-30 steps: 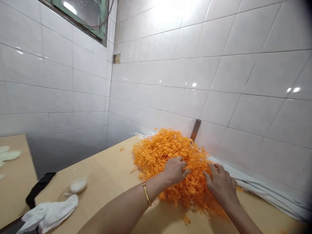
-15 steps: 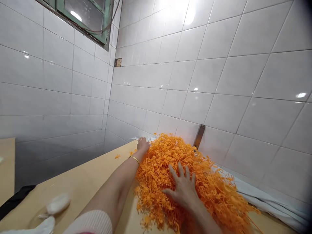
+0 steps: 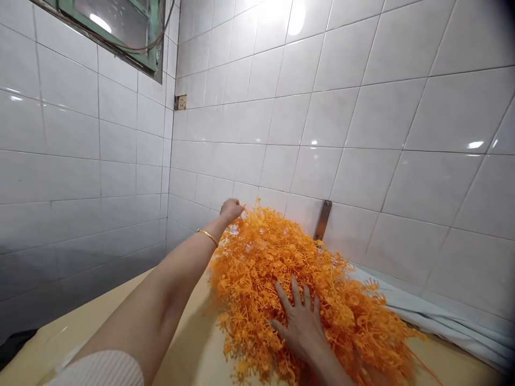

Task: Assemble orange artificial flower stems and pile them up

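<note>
A large heap of orange artificial flower sprigs [image 3: 277,252], thin and tangled like moulded plastic, lies on the pale yellow tabletop [image 3: 183,343]. My right hand [image 3: 301,324] rests on the front of the heap, palm down with fingers spread. At the heap's far left corner, my left hand [image 3: 232,210] is raised with its fingers closed on the edge of the sprigs, pulling some of them up. Its fingertips are partly hidden from this angle. A gold bangle [image 3: 208,236] circles the left wrist.
White tiled walls [image 3: 281,123] meet in a corner behind the table. A brown metal bracket [image 3: 322,220] stands against the wall just behind the heap. Pale folded cloth [image 3: 434,321] runs along the table's back right edge. Something black [image 3: 16,346] lies at the far left.
My left hand has risen from the tabletop, lifting the heap's left edge with it. My right hand stays spread on the sprigs. The view has shifted slightly.
</note>
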### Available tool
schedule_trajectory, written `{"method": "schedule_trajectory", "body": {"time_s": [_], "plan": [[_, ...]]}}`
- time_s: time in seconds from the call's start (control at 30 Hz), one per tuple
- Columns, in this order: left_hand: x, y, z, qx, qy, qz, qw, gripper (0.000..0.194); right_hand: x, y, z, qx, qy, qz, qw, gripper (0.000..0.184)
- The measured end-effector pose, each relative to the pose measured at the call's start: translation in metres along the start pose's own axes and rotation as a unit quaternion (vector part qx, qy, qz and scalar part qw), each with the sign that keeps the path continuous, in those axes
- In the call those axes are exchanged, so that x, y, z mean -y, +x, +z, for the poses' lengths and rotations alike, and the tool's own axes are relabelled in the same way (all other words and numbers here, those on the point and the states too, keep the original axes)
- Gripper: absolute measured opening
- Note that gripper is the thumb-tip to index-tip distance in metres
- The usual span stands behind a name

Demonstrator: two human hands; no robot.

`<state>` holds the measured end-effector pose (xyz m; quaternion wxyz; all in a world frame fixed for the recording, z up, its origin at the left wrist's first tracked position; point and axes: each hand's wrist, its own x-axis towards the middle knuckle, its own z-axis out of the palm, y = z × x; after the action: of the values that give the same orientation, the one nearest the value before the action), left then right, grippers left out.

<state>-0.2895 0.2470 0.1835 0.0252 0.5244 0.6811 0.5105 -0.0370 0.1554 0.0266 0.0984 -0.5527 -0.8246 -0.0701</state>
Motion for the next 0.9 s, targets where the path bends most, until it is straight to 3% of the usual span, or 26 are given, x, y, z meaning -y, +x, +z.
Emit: {"method": "schedule_trajectory", "body": {"time_s": [0.13, 0.27, 0.33, 0.43, 0.53, 0.6, 0.77, 0.9], "plan": [[-0.064, 0.004, -0.034, -0.087, 0.012, 0.049, 0.995, 0.013, -0.002, 0.002, 0.002, -0.008, 0.004, 0.005, 1.0, 0.069], [-0.102, -0.04, -0.032, -0.124, 0.002, 0.132, 0.984, 0.011, -0.004, 0.005, -0.005, -0.015, 0.034, 0.007, 0.999, 0.073], [-0.1, -0.081, -0.019, -0.046, -0.005, 0.193, 0.98, 0.01, -0.006, 0.0, -0.011, -0.035, 0.065, -0.009, 0.997, 0.069], [-0.077, -0.149, 0.003, 0.102, 0.012, 0.245, 0.964, 0.013, -0.015, -0.018, -0.023, -0.104, 0.168, -0.025, 0.98, 0.042], [-0.053, -0.205, 0.015, 0.154, 0.05, 0.245, 0.956, 0.01, -0.024, -0.042, -0.038, -0.186, 0.323, -0.003, 0.928, 0.034], [-0.045, -0.233, 0.019, 0.17, 0.079, 0.253, 0.949, 0.006, -0.026, -0.053, -0.049, -0.206, 0.405, 0.023, 0.891, 0.033], [-0.053, -0.276, 0.025, 0.231, 0.132, 0.307, 0.914, 0.013, -0.012, -0.049, -0.065, -0.202, 0.544, 0.092, 0.809, 0.031], [-0.073, -0.278, 0.006, 0.319, 0.119, 0.334, 0.879, 0.022, -0.007, -0.039, -0.058, -0.171, 0.602, 0.145, 0.767, 0.027]]}}
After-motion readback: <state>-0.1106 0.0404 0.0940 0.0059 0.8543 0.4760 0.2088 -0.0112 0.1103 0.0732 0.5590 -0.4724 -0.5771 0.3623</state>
